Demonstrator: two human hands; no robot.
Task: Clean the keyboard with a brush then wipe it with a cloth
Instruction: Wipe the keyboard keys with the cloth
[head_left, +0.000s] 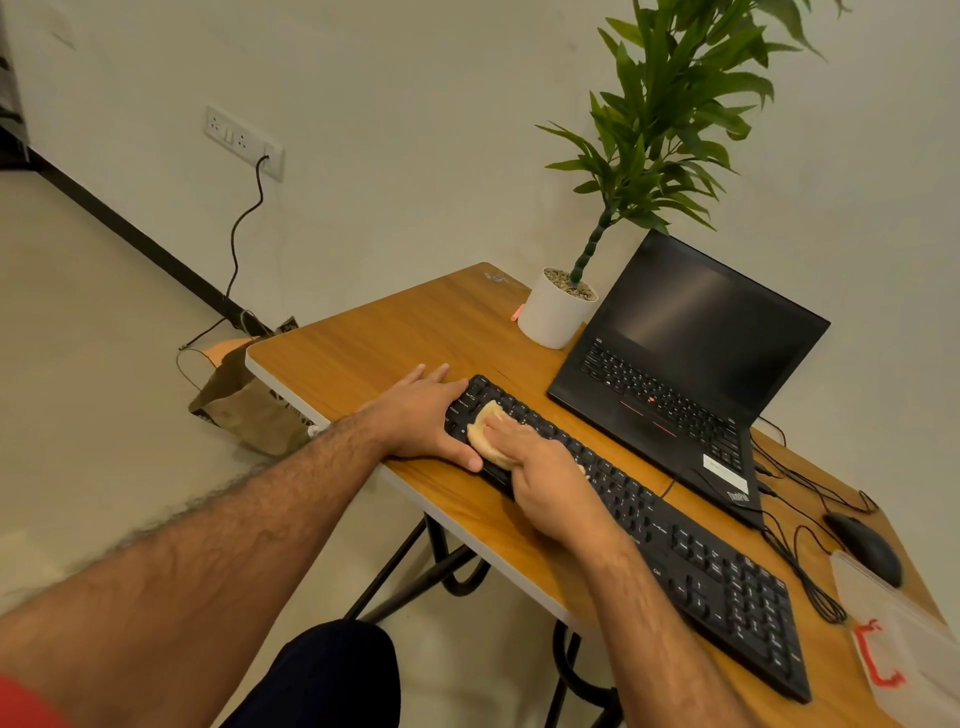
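A: Where is the keyboard (649, 514) right now?

B: It lies flat on the wooden worktop (395, 338), just in front of the open laptop (691, 358), running along the near edge. The mouse (865, 545) sits beyond its far right end.

A: And the hands?

B: The left hand (426, 415) rests at the keyboard's left end, fingers (434, 371) spread and flat, thumb along the near edge, seemingly steadying it. The right hand (550, 483) presses a folded tan cloth (488, 431) onto the keys at that same left end, its fingers curled together and clamped on the cloth.

A: So the brushing is over?

B: I'd judge so; no brush shows, and the wiping seems to be at its start, with most of the keys to the right yet to be covered.

A: How will these things handle?

B: The cloth looks soft and light, so bunching it under the fingertips suits it. The keyboard seems rigid, light plastic that could slide on the smooth wood; bracing its end or edge is sensible. Keys give under pressure, so a gentle stroke is best.
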